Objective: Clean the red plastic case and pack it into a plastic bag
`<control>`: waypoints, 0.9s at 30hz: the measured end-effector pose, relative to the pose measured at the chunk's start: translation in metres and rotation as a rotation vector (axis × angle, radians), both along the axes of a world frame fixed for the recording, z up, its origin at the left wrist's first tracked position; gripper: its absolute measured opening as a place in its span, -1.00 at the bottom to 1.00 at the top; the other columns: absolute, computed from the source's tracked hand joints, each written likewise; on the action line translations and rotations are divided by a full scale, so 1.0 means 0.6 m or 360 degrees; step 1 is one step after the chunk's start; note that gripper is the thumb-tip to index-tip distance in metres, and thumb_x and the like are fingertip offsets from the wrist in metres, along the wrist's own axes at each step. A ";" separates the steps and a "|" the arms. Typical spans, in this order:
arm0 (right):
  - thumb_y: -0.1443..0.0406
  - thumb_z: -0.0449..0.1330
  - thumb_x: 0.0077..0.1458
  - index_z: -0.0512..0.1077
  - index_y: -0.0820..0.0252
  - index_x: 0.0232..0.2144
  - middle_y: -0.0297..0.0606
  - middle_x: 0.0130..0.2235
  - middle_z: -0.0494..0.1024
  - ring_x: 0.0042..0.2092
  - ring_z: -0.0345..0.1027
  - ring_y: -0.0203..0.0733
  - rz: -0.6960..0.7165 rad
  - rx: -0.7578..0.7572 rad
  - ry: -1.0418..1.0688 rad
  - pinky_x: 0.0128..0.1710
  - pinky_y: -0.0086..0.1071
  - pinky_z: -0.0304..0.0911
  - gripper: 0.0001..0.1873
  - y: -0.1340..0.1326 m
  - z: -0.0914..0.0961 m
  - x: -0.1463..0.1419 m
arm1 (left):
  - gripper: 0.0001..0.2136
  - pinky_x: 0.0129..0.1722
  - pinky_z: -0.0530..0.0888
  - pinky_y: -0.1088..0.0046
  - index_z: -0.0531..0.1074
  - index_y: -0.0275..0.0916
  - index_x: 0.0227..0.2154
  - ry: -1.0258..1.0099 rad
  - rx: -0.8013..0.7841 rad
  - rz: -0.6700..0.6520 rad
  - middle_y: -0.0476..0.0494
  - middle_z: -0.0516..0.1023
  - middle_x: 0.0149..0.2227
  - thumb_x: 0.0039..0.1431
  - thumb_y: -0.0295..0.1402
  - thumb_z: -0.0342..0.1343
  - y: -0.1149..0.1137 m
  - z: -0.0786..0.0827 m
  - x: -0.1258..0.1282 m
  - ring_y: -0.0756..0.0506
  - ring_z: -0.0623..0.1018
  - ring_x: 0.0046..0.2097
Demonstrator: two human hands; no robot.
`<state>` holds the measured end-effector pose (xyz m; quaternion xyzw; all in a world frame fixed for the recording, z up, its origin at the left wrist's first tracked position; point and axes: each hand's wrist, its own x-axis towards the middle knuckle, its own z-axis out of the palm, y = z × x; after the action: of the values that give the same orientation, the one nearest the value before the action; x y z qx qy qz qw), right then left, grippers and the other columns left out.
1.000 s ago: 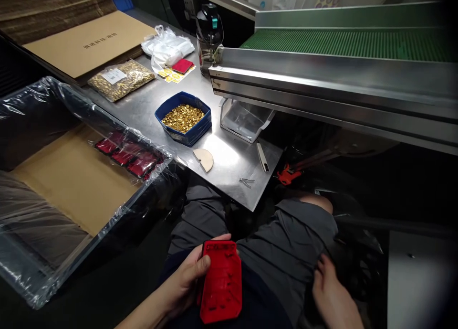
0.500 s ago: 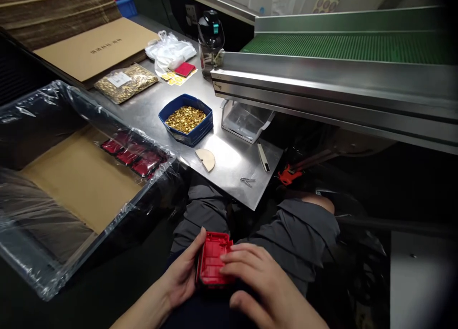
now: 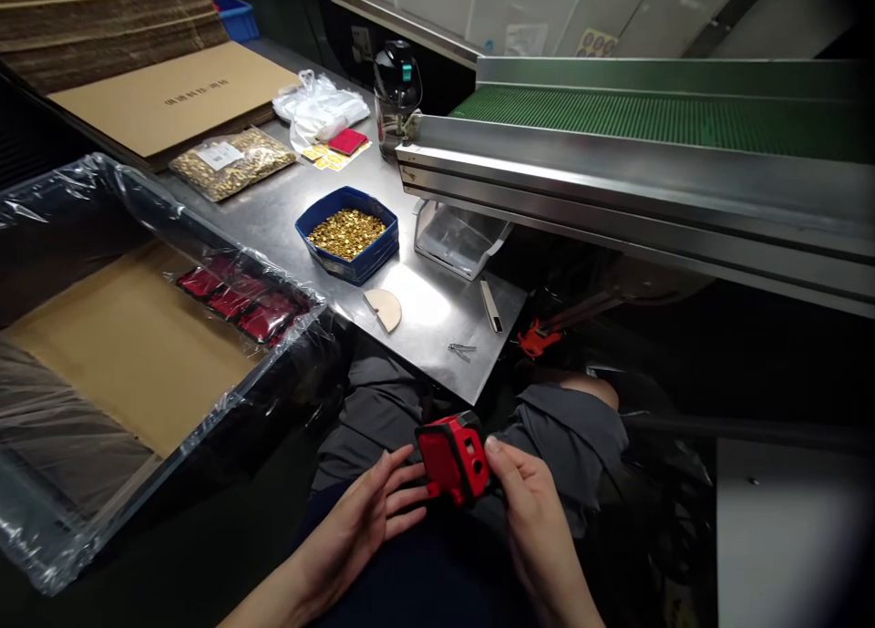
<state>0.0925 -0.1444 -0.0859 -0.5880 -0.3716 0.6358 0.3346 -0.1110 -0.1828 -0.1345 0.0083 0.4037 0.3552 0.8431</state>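
Observation:
Over my lap I hold a red plastic housing tilted up on edge, between both hands. My right hand grips its right side with thumb and fingers. My left hand touches its lower left side with fingers stretched out. A blue tray of small brass parts sits on the steel table ahead of me. A plastic-lined cardboard box at my left holds a row of red housings.
A green conveyor belt with a steel frame runs at the right. On the table lie a bag of brass parts, a clear bin, a half-round wooden piece, a small knife, tweezers and a bottle. Flat cardboard is stacked far left.
The red housing has been lifted from lying flat in my left hand and turned up on edge; my right hand came from my thigh and took hold of it.

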 end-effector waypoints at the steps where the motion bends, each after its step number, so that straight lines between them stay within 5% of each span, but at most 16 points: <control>1: 0.02 0.10 0.29 0.58 0.22 -0.39 -0.30 -0.43 0.55 -0.37 0.31 -0.19 -0.0016 -0.0003 0.0021 -0.26 -0.38 0.22 -0.54 0.002 0.003 0.000 | -0.34 0.27 0.25 0.01 0.21 -0.25 0.29 0.0060 0.0078 -0.0002 -0.44 0.27 0.31 0.25 0.00 0.13 -0.003 -0.002 0.002 -0.36 0.39 0.25; 8: 0.02 0.14 0.26 0.62 0.22 -0.41 -0.30 -0.46 0.55 -0.36 0.31 -0.18 0.0010 -0.0019 -0.0005 -0.27 -0.40 0.20 -0.55 0.002 0.010 -0.006 | -0.22 0.30 0.20 -0.04 0.17 -0.12 0.31 0.0308 0.0484 -0.0083 -0.40 0.19 0.35 0.07 -0.15 0.37 -0.016 -0.026 0.006 -0.40 0.30 0.31; 19: 0.02 0.12 0.28 0.59 0.25 -0.40 -0.31 -0.47 0.46 -0.37 0.22 -0.24 0.0060 -0.0001 -0.0055 -0.30 -0.40 0.16 -0.53 0.002 0.000 -0.004 | -0.24 0.22 0.29 -0.01 0.21 -0.15 0.29 0.0266 0.0344 -0.0032 -0.45 0.29 0.30 0.07 -0.12 0.37 -0.014 -0.018 0.011 -0.40 0.45 0.19; 22: 0.01 0.10 0.29 0.55 0.25 -0.44 -0.31 -0.47 0.44 -0.38 0.20 -0.26 0.0115 0.0058 -0.0094 -0.34 -0.41 0.14 -0.52 -0.005 0.000 -0.003 | -0.35 0.16 0.35 0.07 0.25 -0.17 0.27 0.0109 0.0159 -0.0018 -0.41 0.37 0.25 0.19 -0.03 0.23 0.000 0.000 0.011 -0.32 0.54 0.09; 27: 0.02 0.11 0.29 0.58 0.24 -0.36 -0.28 -0.42 0.52 -0.35 0.32 -0.21 0.0358 0.0070 -0.0023 -0.33 -0.41 0.22 -0.56 -0.020 0.010 -0.013 | -0.38 -0.03 0.47 0.25 0.45 -0.41 0.09 -0.0414 -0.0094 -0.0183 -0.40 0.62 -0.12 0.34 0.08 -0.10 0.027 0.031 0.011 -0.22 0.63 -0.12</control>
<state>0.0845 -0.1565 -0.0799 -0.5397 -0.4515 0.6567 0.2714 -0.1042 -0.1666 -0.1157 -0.0393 0.3001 0.2924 0.9071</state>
